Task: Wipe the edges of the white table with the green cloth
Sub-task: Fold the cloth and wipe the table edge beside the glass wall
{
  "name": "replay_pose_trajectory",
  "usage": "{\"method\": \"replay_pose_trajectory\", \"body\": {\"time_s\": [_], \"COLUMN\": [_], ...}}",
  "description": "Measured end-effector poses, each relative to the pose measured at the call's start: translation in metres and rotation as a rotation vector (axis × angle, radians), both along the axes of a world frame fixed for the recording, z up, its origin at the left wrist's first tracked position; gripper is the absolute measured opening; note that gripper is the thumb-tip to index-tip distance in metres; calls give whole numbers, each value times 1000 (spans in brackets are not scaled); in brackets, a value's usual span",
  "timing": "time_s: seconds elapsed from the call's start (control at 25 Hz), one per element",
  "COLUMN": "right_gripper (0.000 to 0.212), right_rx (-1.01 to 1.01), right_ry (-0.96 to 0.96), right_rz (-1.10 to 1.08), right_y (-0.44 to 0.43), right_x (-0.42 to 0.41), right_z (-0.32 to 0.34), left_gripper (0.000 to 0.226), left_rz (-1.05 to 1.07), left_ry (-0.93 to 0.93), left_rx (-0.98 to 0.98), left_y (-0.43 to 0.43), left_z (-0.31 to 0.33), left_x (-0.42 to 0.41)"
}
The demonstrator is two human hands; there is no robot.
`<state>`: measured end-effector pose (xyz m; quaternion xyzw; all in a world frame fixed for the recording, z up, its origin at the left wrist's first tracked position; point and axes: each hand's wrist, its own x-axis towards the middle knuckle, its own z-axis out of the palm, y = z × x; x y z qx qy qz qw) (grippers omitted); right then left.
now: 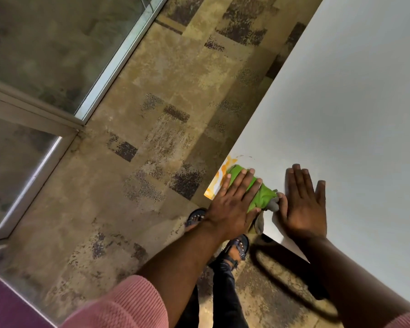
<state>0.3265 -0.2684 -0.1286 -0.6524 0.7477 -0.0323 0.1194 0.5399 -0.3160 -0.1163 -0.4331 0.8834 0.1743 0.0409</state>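
Note:
The white table point(355, 110) fills the right side of the view, its long edge running diagonally from top right down to the corner near my hands. A folded green cloth point(262, 196) with a grey underside lies on the table near that edge. My left hand point(234, 202) presses flat on the cloth, fingers spread over it. An orange smear point(219, 179) marks the table edge just beyond the cloth. My right hand point(304, 204) rests flat on the bare tabletop beside the cloth, fingers apart, holding nothing.
Mottled tan floor tiles point(152, 114) lie left of the table. A glass partition with a metal frame point(81, 102) runs along the left. My sandalled feet point(237, 247) stand by the table corner. A purple surface point(5, 308) sits at the bottom left.

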Motion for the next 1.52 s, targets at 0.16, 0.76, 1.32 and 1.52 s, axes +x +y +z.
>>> {"method": "replay_pose_trajectory", "body": {"time_s": [0.16,0.76,1.32,1.52], "right_gripper": [69,69,68,68], "right_rx": [-4,10,-6,-20], "right_ry": [10,13,53,-1], "right_rz": [-9,-12,17,-7], "right_y": [0,0,-3,-16], "right_x": [0,-1,2,22], "right_z": [-1,-8,-2,-3], "left_gripper": [72,72,77,72], "left_rz": [23,173,462,668], "left_ry": [3,-15,119,153], "left_rx": [-57,-7,-91,-100], "left_y": [-51,-27,54,36], "left_z": [0,0,-23,-21], "left_x": [-30,3,-6,-14]}}
